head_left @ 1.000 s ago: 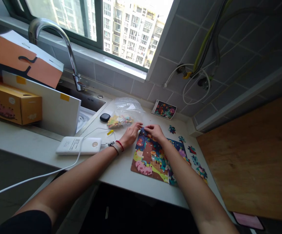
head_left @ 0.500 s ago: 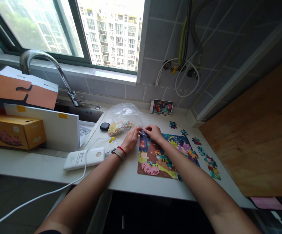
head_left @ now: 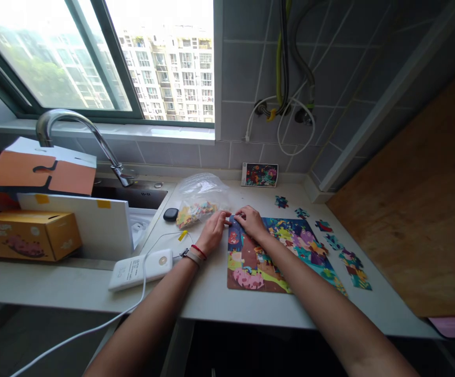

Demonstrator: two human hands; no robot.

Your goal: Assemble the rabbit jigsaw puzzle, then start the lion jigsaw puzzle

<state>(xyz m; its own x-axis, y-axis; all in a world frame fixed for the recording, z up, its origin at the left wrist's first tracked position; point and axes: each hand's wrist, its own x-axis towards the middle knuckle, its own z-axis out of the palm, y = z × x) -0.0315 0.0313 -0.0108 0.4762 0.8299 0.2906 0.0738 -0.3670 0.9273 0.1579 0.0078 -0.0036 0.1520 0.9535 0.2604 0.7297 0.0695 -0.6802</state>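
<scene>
A colourful jigsaw puzzle (head_left: 270, 283), largely joined, lies flat on the white counter. Both hands meet at its far left corner. My left hand (head_left: 212, 231) has its bent fingertips against the dark blue corner piece (head_left: 232, 222), at the puzzle's outer edge. Across from it, my right hand (head_left: 252, 222) is closed, with thumb and fingers pinched down on the same piece, which they partly hide. My right forearm covers part of the puzzle. Several loose puzzle pieces (head_left: 323, 225) lie along the right and far side.
A clear bag of pieces (head_left: 199, 204) and a small black case (head_left: 170, 214) stand left of the puzzle. Nearer are a white power bank (head_left: 141, 270) and cable. A picture card (head_left: 259, 175) leans on the wall. Boxes (head_left: 50, 235) stand by the sink (head_left: 148, 196); a wooden panel (head_left: 415, 209) borders the right.
The piece between my fingertips has come down to the puzzle's far left corner. My right fingers have spread slightly from the left ones. The camera view has tilted up a little.
</scene>
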